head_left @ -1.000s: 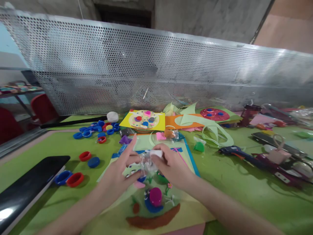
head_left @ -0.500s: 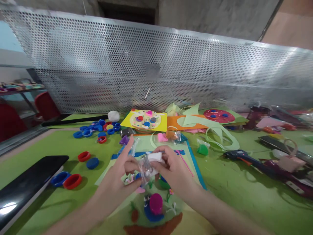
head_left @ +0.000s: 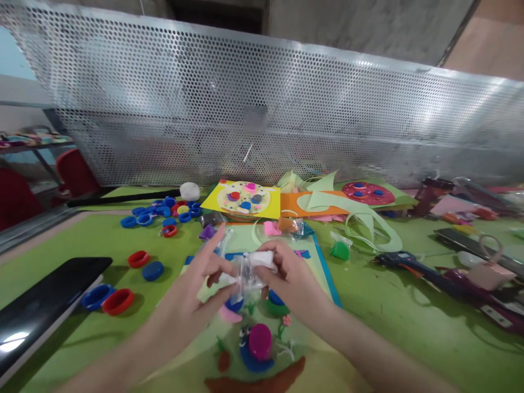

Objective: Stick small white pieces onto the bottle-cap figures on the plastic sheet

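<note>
A small clear plastic bag of white modelling clay [head_left: 261,261] is between my two hands, above a craft picture [head_left: 262,376]. The fingers of my right hand [head_left: 295,279] are wrapped round the white lump. My left hand [head_left: 192,292] pinches the crinkled plastic end with thumb and fingers, its index finger pointing up and away. Below them on the picture sit a blue clay snail with a magenta bottle cap [head_left: 260,341] as its shell, a pink flower [head_left: 286,320] and a brown clay strip [head_left: 257,376]. My hands hide the picture's middle.
Left lie a black phone [head_left: 45,311], red and blue bottle caps [head_left: 118,302] and a cap pile. Behind are bagged clay, a yellow card [head_left: 213,204] and green paper scraps [head_left: 376,232]. A glue gun [head_left: 409,262] lies right; a perforated metal panel [head_left: 254,82] stands behind.
Both hands keep hold of the bag at nearly the same spot. The bag has turned slightly between them. The camera view has shifted a little.
</note>
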The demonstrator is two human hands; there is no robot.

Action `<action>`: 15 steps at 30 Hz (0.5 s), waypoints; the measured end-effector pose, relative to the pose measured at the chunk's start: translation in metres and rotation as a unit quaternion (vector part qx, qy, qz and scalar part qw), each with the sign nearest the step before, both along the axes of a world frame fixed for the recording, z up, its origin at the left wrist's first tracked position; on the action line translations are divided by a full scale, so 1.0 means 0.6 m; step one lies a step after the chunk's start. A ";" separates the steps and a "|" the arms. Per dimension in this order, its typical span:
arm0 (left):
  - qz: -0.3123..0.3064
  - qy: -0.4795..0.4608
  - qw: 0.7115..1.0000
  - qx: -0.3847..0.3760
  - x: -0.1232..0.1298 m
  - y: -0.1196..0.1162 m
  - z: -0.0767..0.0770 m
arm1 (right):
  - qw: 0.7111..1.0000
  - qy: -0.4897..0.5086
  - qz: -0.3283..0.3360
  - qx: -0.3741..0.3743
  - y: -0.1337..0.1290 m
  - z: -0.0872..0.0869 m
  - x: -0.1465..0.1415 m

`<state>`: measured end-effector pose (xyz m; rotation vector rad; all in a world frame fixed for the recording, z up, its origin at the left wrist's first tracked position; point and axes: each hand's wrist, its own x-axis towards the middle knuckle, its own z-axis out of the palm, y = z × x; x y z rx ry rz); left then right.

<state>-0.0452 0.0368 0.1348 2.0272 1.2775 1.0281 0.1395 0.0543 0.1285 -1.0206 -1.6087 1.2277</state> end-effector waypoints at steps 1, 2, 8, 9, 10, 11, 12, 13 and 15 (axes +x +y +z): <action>0.030 0.000 0.999 0.019 -0.003 0.002 0.003 | 1.000 0.013 -0.002 -0.004 0.002 0.000 0.001; 0.055 -0.004 0.998 0.030 -0.005 0.005 0.006 | 1.000 0.024 -0.002 -0.009 0.004 -0.001 0.001; 0.019 -0.043 0.997 -0.063 -0.012 0.012 0.006 | 0.997 0.072 -0.022 -0.014 0.009 -0.004 0.000; 0.008 -0.047 0.995 -0.084 -0.012 0.012 0.006 | 0.996 0.085 -0.025 -0.014 0.010 -0.004 0.000; 0.001 -0.050 0.994 -0.100 -0.010 0.011 0.006 | 0.995 0.098 -0.028 -0.018 0.010 -0.005 0.000; -0.002 -0.054 0.993 -0.108 -0.009 0.010 0.006 | 0.993 0.109 -0.028 -0.025 0.010 -0.005 -0.001; -0.004 -0.053 0.993 -0.108 -0.007 0.009 0.006 | 0.992 0.117 -0.026 -0.033 0.009 -0.006 -0.001; -0.002 -0.051 0.993 -0.105 -0.006 0.008 0.006 | 0.991 0.122 -0.023 -0.042 0.008 -0.005 -0.002; -0.001 -0.044 0.994 -0.103 -0.004 0.008 0.004 | 0.991 0.121 -0.018 -0.056 0.005 -0.004 -0.003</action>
